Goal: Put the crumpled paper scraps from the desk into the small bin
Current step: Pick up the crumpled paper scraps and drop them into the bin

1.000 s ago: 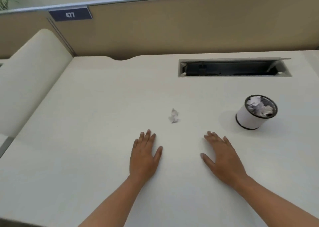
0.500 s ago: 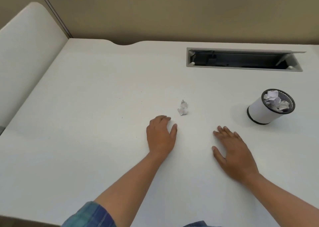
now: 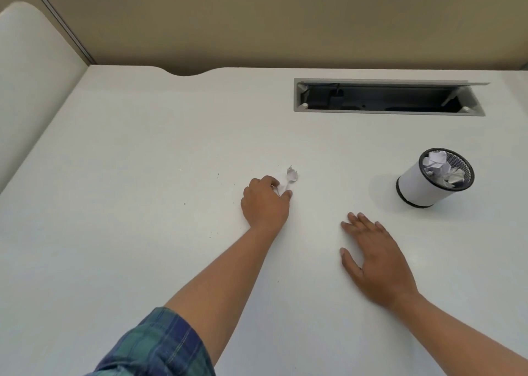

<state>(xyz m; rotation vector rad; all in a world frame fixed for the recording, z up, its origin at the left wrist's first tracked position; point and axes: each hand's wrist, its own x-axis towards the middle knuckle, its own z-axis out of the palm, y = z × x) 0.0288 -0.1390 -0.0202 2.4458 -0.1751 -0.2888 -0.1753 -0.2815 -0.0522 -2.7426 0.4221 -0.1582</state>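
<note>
**Left hand reaches the scrap**

Forward goes my left hand (image 3: 264, 204) since a moment ago, and its fingers (image 3: 286, 194) now pinch the near edge of the crumpled paper scrap (image 3: 291, 177) lying mid-counter (image 3: 143, 175). My right hand (image 3: 377, 261) rests flat, fingers spread. Well off to the right stands the small bin (image 3: 423, 187), tilted in this view, with crumpled paper already inside.

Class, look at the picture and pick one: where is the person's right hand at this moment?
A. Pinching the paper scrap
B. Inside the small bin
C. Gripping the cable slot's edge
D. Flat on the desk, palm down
D: the right hand lies spread, palm down, on the desk, while the left hand closes on the paper scrap.
</note>
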